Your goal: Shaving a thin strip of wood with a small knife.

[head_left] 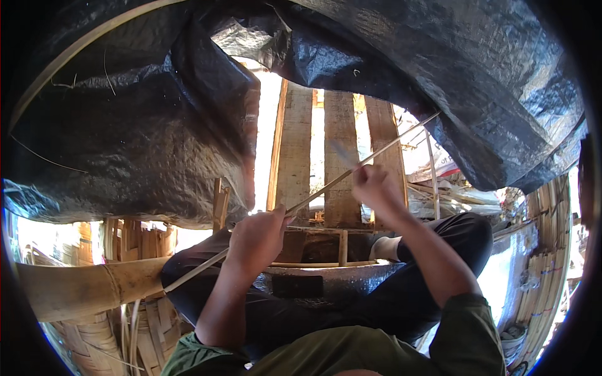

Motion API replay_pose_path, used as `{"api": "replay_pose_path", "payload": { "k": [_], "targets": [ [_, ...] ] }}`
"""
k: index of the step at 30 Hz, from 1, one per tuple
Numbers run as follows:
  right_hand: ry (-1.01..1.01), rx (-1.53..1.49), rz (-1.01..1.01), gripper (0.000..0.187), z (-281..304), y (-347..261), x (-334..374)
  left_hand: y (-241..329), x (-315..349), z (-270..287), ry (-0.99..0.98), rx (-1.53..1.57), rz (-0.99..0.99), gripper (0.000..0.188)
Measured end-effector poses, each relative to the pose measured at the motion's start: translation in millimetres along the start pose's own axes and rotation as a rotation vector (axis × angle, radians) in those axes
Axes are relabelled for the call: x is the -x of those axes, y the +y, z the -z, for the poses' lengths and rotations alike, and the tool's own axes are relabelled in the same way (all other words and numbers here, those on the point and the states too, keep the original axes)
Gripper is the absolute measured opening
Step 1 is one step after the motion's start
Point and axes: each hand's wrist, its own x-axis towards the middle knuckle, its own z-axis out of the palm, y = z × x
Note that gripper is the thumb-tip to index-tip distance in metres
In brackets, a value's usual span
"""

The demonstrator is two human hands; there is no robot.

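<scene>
A long, thin strip of bamboo (323, 190) runs slantwise across my lap, from low on the left up to the far right. My left hand (257, 243) is closed round it at about knee level. Further along the strip, my right hand (376, 189) is closed on a knife (343, 153), whose blurred blade points up and away over the strip. The fingers of that hand lie close to the strip; whether they also press on it, I cannot tell. The knife's handle is hidden inside the hand.
Wooden planks (295, 147) with gaps stretch ahead of me. Black plastic sheets (125, 131) hang on both sides and overhead. A thick bamboo pole (94, 288) lies by my left knee, above woven bamboo (94, 344). Bundled bamboo strips (542, 294) stand at the right.
</scene>
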Motion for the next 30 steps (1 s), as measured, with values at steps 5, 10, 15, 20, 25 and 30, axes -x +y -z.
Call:
{"api": "replay_pose_path", "payload": {
  "k": [5, 10, 15, 20, 25, 30],
  "targets": [
    [-0.103, -0.072, 0.080, 0.044, -13.9, 3.6, 11.2, 0.6, -0.2, -0.8, -0.004, 0.051, 0.015, 0.015],
    [0.170, -0.005, 0.062, 0.035, -7.5, 13.6, -11.0, 1.9, -0.7, 1.1, -0.016, 0.033, 0.011, 0.017],
    [-0.049, -0.044, 0.068, 0.041, -6.5, 1.7, 9.2, 5.7, 1.1, 2.9, -0.060, 0.011, 0.039, 0.020],
    [-0.076, 0.062, -0.031, 0.050, 10.7, 9.9, -16.1, 1.4, -0.7, -0.3, -0.012, 0.014, -0.001, 0.020],
    [-0.116, 0.030, 0.031, 0.050, 0.0, -0.3, -2.7, 3.0, -0.5, 1.4, -0.037, 0.012, 0.009, 0.020],
    [-0.218, 0.088, -0.003, 0.050, 2.7, 0.7, -4.7, 2.8, 2.6, 1.6, 0.011, 0.020, -0.015, 0.021]
  ]
}}
